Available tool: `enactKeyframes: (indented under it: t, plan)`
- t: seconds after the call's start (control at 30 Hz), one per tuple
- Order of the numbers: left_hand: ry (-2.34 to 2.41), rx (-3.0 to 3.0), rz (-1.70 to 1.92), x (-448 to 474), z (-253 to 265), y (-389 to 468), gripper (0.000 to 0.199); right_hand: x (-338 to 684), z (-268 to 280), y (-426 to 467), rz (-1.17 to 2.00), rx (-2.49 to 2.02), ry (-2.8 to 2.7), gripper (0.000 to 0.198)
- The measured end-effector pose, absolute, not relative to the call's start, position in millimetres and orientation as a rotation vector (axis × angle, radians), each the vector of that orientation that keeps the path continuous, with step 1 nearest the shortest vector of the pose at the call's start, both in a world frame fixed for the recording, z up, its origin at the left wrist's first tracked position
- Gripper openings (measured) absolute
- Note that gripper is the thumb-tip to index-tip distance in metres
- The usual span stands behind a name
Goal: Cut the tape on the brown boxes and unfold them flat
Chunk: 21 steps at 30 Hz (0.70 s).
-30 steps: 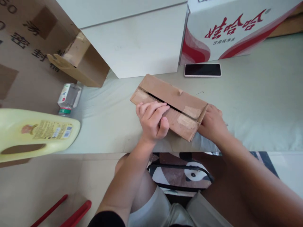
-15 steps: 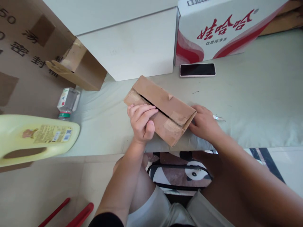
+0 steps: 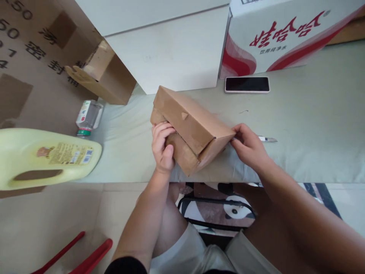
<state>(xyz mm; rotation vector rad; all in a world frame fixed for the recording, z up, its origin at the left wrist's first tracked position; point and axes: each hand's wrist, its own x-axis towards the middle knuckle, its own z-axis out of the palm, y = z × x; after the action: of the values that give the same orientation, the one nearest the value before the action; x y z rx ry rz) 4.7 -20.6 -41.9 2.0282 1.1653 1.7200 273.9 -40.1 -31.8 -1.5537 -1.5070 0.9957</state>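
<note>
A small brown cardboard box is tilted above the cloth-covered surface, with a slit between its flaps. My left hand grips its near left side, fingers hooked over the flap edge at the slit and thumb on the near face. At the box's right corner, my right hand is closed in a pinch on the cardboard; its fingertips are partly hidden. Just beyond the right hand lies a small knife with a pale handle, partly covered by that hand. The box's contents are not visible.
A phone lies before a white and red carton and a large white box. Leftward are an open brown box, a clear bottle, a yellow jug and a big carton. Red handles show below.
The cardboard box has been turned and tipped so that its top and right end show more. Both hands moved with it. The whole view shifted slightly.
</note>
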Motion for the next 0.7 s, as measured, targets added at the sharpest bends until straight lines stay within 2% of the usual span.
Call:
enactKeyframes:
  t: [0.13,0.27,0.5,0.7]
  plan:
    - [1.098,1.650,1.803,6,-51,-15,0.041,263,-32,-38,1.255,-1.294,-1.284,0.022]
    - [1.139,1.389,1.830,7,-55,-10,0.050,258,-34,-39,1.384,-1.197,-1.261,0.029]
    - [1.058,1.494,1.879,9,-58,-10,0.041,259,-36,-42,1.464,-1.200,-1.289,0.033]
    - [1.202,1.484,1.688,12,-60,-11,0.050,257,-27,-42,1.419,-1.167,-1.238,0.034]
